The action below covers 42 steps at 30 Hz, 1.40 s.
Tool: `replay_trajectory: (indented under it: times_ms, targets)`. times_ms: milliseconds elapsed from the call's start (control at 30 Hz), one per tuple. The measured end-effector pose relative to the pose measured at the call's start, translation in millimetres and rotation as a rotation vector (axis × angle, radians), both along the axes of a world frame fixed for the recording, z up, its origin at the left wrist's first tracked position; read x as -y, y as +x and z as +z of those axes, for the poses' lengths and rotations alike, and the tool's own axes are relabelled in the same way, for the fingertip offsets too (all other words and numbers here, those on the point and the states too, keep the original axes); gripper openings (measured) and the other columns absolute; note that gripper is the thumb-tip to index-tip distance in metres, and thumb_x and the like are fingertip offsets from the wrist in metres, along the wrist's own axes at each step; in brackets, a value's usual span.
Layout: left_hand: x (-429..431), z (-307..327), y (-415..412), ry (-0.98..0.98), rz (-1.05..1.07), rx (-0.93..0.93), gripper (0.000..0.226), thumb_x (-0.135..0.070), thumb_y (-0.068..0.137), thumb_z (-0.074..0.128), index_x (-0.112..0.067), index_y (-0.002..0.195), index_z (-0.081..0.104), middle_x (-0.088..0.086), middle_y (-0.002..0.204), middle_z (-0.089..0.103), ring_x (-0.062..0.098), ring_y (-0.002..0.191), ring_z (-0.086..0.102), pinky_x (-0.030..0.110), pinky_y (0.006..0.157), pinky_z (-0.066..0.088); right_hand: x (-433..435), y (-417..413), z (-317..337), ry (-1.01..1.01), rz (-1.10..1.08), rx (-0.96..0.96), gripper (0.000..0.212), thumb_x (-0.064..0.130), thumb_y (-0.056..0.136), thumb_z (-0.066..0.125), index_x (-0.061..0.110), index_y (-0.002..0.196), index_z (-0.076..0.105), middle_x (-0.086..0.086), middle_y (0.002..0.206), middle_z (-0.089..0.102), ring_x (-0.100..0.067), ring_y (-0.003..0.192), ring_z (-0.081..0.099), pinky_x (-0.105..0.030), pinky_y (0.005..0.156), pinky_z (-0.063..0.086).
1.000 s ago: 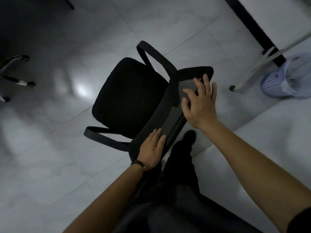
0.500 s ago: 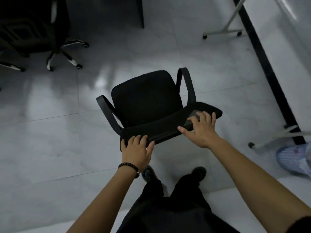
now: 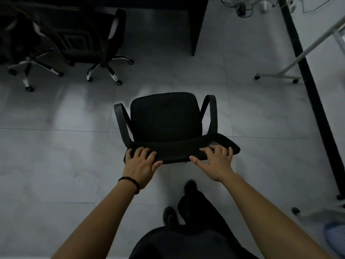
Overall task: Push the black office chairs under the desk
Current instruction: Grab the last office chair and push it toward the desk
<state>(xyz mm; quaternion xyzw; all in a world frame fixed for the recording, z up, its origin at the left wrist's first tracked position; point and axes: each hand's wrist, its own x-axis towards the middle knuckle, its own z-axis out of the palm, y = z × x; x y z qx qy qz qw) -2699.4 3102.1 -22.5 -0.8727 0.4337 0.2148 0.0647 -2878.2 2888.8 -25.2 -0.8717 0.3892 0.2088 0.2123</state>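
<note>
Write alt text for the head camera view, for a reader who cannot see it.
Seen from above, a person's left hand and right hand rest on the backrest top of a black office chair on a grey tiled floor. Ahead, two more black chairs sit at a dark desk.

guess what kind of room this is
Probably an office: black wheeled armchairs parked at a dark desk, another black office chair under both hands on grey floor tiles, tangled cables nearby.
</note>
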Motion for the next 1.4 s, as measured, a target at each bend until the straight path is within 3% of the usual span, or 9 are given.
replay_trajectory:
  times_ms: [133, 267, 400, 633, 867, 1033, 1200, 1400]
  targets:
    - [10.7, 6.7, 74.5, -0.004, -0.01, 0.034, 0.084, -0.067, 0.082, -0.009, -0.029, 0.136, 0.044, 0.002, 0.139, 0.049, 0.026, 0.131, 0.038, 0.052, 0.11, 0.022, 6.8, 67.1, 1.0, -0.022, 0.017, 0.055, 0.082, 0.089, 0.077, 0.02, 0.036, 0.134, 0.048, -0.01, 0.149, 0.034, -0.032, 0.143, 0.016, -0.055, 0.118, -0.008]
    - [32.8, 8.9, 145.1, 0.055, -0.004, 0.038, 0.072, -0.066, 0.087, 0.002, -0.031, 0.139, 0.038, 0.0, 0.141, 0.045, 0.024, 0.132, 0.036, 0.048, 0.11, 0.022, 24.7, 136.6, -3.0, -0.057, 0.02, 0.107, 0.079, 0.088, 0.079, 0.019, 0.035, 0.127, 0.053, -0.009, 0.145, 0.04, -0.031, 0.141, 0.021, -0.054, 0.118, -0.005]
    - [59.9, 14.1, 205.3, 0.053, 0.027, 0.014, 0.083, -0.067, 0.079, -0.008, -0.031, 0.137, 0.04, -0.001, 0.14, 0.046, 0.024, 0.131, 0.035, 0.048, 0.109, 0.02, 52.3, 199.2, -3.5, -0.11, 0.037, 0.141, 0.081, 0.09, 0.078, 0.017, 0.035, 0.122, 0.057, -0.006, 0.14, 0.047, -0.028, 0.137, 0.029, -0.053, 0.118, 0.002]
    - [96.9, 14.3, 287.5, 0.07, 0.013, -0.002, 0.081, -0.067, 0.08, -0.006, -0.031, 0.136, 0.042, 0.0, 0.139, 0.047, 0.024, 0.13, 0.037, 0.048, 0.105, 0.022, 84.3, 274.7, -1.3, -0.139, 0.033, 0.13, 0.085, 0.091, 0.078, 0.014, 0.033, 0.12, 0.058, -0.004, 0.137, 0.051, -0.026, 0.137, 0.032, -0.052, 0.119, 0.002]
    - [130.7, 15.2, 357.3, 0.056, -0.042, -0.012, 0.098, -0.07, 0.072, -0.025, -0.032, 0.138, 0.037, 0.0, 0.142, 0.043, 0.024, 0.133, 0.034, 0.048, 0.109, 0.021, 111.1, 328.5, -5.3, -0.174, 0.034, 0.09, 0.082, 0.09, 0.079, 0.012, 0.033, 0.116, 0.059, 0.0, 0.128, 0.056, -0.023, 0.128, 0.041, -0.052, 0.117, 0.012]
    - [168.5, 12.8, 416.7, 0.03, -0.1, -0.009, 0.08, -0.066, 0.083, -0.008, -0.031, 0.139, 0.037, 0.001, 0.142, 0.043, 0.024, 0.134, 0.034, 0.049, 0.109, 0.023, 137.7, 377.3, -5.2, -0.206, -0.011, 0.084, 0.079, 0.089, 0.08, 0.016, 0.033, 0.113, 0.061, 0.0, 0.123, 0.058, -0.024, 0.124, 0.044, -0.052, 0.116, 0.016]
    - [223.8, 13.7, 470.3, 0.025, -0.127, -0.046, 0.063, -0.063, 0.092, 0.009, -0.03, 0.138, 0.037, 0.001, 0.142, 0.043, 0.025, 0.132, 0.034, 0.05, 0.109, 0.021, 188.8, 427.3, -7.1, -0.206, -0.06, 0.065, 0.079, 0.088, 0.079, 0.015, 0.034, 0.117, 0.058, -0.001, 0.128, 0.054, -0.025, 0.128, 0.039, -0.051, 0.117, 0.011]
    - [289.3, 9.4, 515.7, 0.02, -0.139, -0.081, 0.062, -0.062, 0.093, 0.01, -0.031, 0.138, 0.037, 0.001, 0.141, 0.043, 0.026, 0.131, 0.033, 0.052, 0.11, 0.018, 258.2, 474.3, -3.0, -0.112, -0.117, -0.001, 0.075, 0.087, 0.079, 0.025, 0.035, 0.125, 0.053, -0.003, 0.137, 0.045, -0.026, 0.136, 0.028, -0.049, 0.118, 0.0]
